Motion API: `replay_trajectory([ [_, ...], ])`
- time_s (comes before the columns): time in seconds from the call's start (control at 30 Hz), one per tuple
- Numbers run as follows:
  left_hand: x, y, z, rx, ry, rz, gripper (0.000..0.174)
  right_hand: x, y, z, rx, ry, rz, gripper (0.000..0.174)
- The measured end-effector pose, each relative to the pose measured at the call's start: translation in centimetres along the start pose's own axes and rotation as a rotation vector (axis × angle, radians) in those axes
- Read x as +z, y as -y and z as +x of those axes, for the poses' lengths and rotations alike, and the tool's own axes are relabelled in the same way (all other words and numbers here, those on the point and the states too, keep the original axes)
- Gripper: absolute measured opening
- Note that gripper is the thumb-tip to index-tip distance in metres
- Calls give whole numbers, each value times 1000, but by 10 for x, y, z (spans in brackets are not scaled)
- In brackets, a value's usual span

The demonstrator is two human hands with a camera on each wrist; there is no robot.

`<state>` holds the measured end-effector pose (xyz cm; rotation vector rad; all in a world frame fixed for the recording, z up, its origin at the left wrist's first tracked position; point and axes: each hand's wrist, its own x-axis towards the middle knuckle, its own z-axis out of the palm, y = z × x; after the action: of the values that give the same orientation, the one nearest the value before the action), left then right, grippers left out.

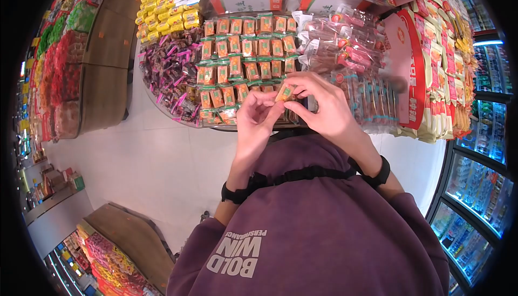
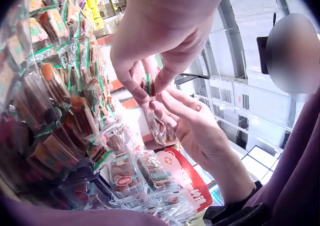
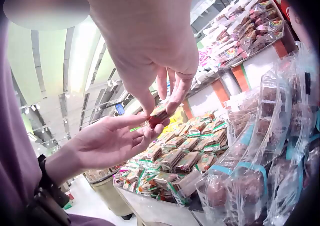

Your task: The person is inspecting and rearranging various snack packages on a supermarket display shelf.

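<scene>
Both hands meet over the near edge of a display of small wrapped snacks in the head view. Between them is one small packet (image 1: 286, 92) with orange and green on its wrapper. The left hand (image 1: 258, 113) pinches its left end with thumb and fingers. On the other side the right hand (image 1: 322, 104) grips the packet between thumb and fingertips. In the right wrist view the packet (image 3: 158, 117) is held at the fingertips of both hands, above the rows of similar packets (image 3: 187, 161).
Purple-wrapped sweets (image 1: 171, 75) and yellow packets (image 1: 164, 12) lie left of the rows. Clear bags of brown snacks (image 1: 372, 99) lie to the right, beside a red and white carton (image 1: 406, 69). Another shelf unit (image 1: 105, 80) stands across the aisle at left.
</scene>
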<state>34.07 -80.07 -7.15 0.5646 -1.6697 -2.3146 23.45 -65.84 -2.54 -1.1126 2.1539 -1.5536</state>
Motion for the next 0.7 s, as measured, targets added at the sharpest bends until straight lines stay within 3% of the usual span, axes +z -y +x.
replay_trajectory([
  [0.33,-10,-3,2,-36,-3,80,13,17,-12,6,-26,-8,-170,39],
  [0.57,0,-11,6,66,-58,76,16,21,-21,29,110,-16,-235,35],
  [0.7,-10,-21,10,308,-110,581,21,29,-43,43,129,-38,-389,37],
])
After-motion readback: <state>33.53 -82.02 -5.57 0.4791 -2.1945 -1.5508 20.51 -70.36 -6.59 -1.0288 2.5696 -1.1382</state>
